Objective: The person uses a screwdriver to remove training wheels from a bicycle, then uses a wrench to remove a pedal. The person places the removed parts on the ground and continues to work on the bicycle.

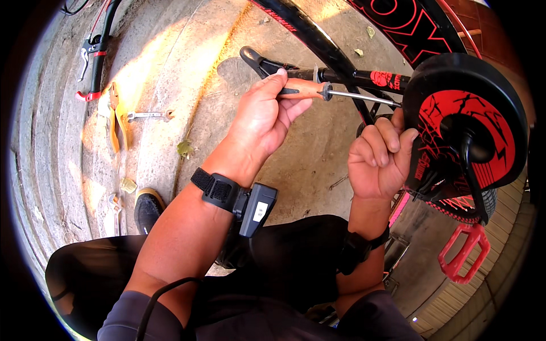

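the red and black chain guard disc stands on edge at right. right hand is curled closed beside it. left hand is closed around the orange-handled screwdriver, long axis near horizontal, tip pointing right toward the disc.

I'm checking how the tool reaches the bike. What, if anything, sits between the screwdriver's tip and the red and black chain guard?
Nothing visible does. The left hand holds the orange-handled screwdriver, and its bare shaft runs straight to the edge of the chain guard. The right hand grips just below the shaft, not across it.
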Tool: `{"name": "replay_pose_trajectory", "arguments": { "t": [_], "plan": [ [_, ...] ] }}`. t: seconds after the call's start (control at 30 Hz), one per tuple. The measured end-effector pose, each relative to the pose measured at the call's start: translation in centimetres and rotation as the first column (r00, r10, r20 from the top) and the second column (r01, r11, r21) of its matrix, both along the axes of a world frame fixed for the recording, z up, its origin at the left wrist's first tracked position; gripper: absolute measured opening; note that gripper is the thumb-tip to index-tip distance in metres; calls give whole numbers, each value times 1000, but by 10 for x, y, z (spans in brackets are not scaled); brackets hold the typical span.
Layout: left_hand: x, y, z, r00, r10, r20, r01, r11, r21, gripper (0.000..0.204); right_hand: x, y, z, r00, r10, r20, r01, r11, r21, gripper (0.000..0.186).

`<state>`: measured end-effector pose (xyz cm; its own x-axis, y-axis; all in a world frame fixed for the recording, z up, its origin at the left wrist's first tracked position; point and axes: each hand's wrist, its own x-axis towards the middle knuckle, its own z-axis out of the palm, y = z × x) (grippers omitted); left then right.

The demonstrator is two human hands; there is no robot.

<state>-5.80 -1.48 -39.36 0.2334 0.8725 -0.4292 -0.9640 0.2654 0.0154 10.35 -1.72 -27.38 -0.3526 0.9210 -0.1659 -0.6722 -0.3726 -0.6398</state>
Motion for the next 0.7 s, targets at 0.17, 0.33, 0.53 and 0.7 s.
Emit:
{"name": "replay_pose_trajectory", "arguments": {
  "t": [0.17, 0.33, 0.53, 0.7],
  "plan": [
    [2, 1, 0, 1000, -6, -6, 5, 999, -40, 38, 1, 1, 0, 1000, -1, 13, 1, 1000, 5, 36],
    [4, 0, -2, 1000, -13, -6, 13, 1000, -16, 38, 1, 1, 1, 999, -1, 42, 1, 1000, 5, 34],
    [9, 0, -4, 1000, -10, 11, 11, 998, -54, 38, -6, 1, 3, 997, -36, 66, 36, 999, 7, 26],
    [13, -1, -3, 999, -37, 40, 41, 994, -97, 36, -3, 3, 1, 995, -35, 97, 33, 999, 15, 25]
  ]
}}
